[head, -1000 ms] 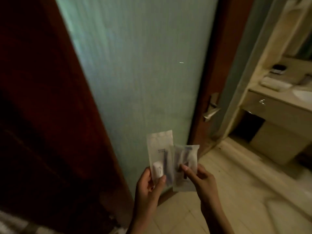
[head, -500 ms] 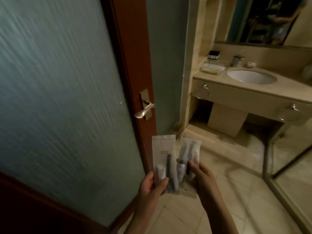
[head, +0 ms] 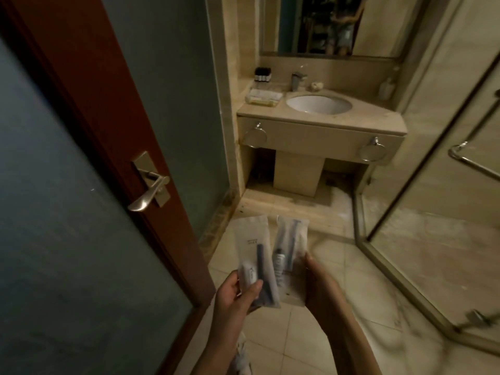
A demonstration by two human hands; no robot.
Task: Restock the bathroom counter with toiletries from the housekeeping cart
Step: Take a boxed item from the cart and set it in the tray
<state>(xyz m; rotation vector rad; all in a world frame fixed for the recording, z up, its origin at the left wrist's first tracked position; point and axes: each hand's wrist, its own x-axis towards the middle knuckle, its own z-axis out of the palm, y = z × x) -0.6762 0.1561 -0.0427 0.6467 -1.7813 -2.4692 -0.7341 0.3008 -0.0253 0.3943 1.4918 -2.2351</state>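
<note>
Open floor (head: pixel 365 266) runs to the counter (head: pixel 378 116); left hand (head: pixel 234 296) grips left packet (head: pixel 253 246), right hand (head: pixel 322 286) grips right packet (head: pixel 291 238)

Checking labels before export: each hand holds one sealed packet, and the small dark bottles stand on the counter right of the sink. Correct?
No. The head view shows the small dark bottles on the counter left of the sink, not right. Rest holds: the left hand holds the left packet, the right hand the right packet.
</note>
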